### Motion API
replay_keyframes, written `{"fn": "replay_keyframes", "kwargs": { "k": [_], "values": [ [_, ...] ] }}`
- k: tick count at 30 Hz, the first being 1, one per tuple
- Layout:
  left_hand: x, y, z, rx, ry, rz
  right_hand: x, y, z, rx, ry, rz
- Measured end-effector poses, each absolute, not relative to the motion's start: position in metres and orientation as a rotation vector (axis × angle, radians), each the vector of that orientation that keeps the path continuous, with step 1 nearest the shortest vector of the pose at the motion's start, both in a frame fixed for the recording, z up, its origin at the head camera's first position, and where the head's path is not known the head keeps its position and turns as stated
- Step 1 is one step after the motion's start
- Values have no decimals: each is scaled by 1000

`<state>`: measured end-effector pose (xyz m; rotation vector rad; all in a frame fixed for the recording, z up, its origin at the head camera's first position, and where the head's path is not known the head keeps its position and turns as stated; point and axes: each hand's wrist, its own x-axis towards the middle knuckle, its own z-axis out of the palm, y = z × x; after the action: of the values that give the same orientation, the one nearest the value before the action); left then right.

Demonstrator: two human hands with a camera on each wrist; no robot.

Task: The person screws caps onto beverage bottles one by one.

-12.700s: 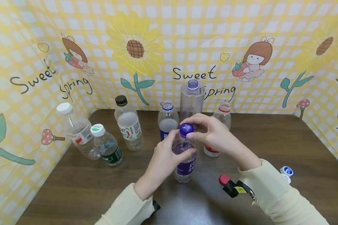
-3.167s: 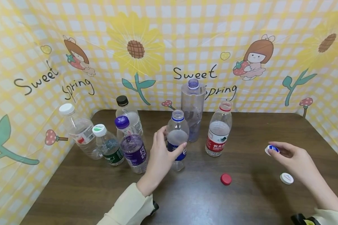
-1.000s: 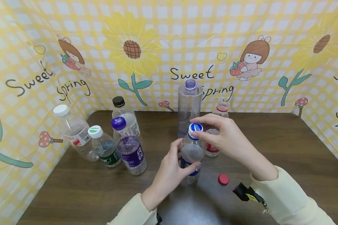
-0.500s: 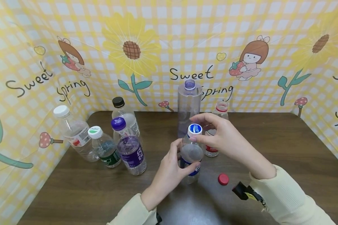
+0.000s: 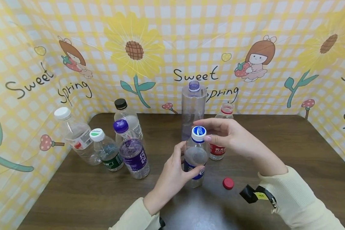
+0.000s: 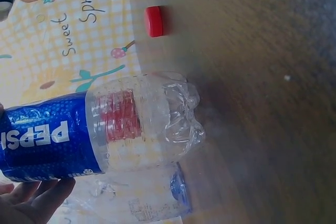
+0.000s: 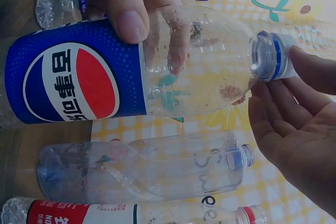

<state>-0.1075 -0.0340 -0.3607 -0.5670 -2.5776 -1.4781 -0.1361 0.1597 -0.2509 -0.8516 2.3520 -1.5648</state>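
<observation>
My left hand point(image 5: 172, 175) grips a clear bottle with a blue Pepsi label point(image 6: 47, 135) around its body, upright on the table in the head view. A white cap with a blue top point(image 5: 199, 133) sits on its mouth. My right hand point(image 5: 233, 135) has the thumb at the cap's right side and the index finger curved behind it. In the right wrist view, my right hand point(image 7: 304, 114) holds thumb and fingers around the white cap point(image 7: 286, 56), while my left hand point(image 7: 123, 3) wraps the bottle. A red cap point(image 5: 228, 183) lies on the table right of the bottle.
Capped bottles stand at the left: purple-labelled point(image 5: 135, 158), green-labelled point(image 5: 110, 156), black-capped point(image 5: 127, 116) and white-capped point(image 5: 77, 137). Behind my hands stand a tall uncapped bottle point(image 5: 192, 108) and an uncapped red-labelled one point(image 5: 217, 150). Patterned cloth point(image 5: 166, 38) hangs behind the table.
The purple-capped bottle has gone from my hands to the left group. The Pepsi bottle came forward, and the blue-topped cap went from the right onto it. Lately my right thumb shifted rightward around the cap.
</observation>
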Motion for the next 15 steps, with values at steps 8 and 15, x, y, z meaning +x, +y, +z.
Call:
{"fn": "replay_keyframes", "kwargs": {
  "k": [8,15],
  "values": [
    [-109,-35,-359,-568,-2571,-1499,-137,157,-252,-840,2447,-1522],
    [-109,-34,-359,-575,-2553,-1489,-136,154,-253,-848,2529,-1483]
  ]
}}
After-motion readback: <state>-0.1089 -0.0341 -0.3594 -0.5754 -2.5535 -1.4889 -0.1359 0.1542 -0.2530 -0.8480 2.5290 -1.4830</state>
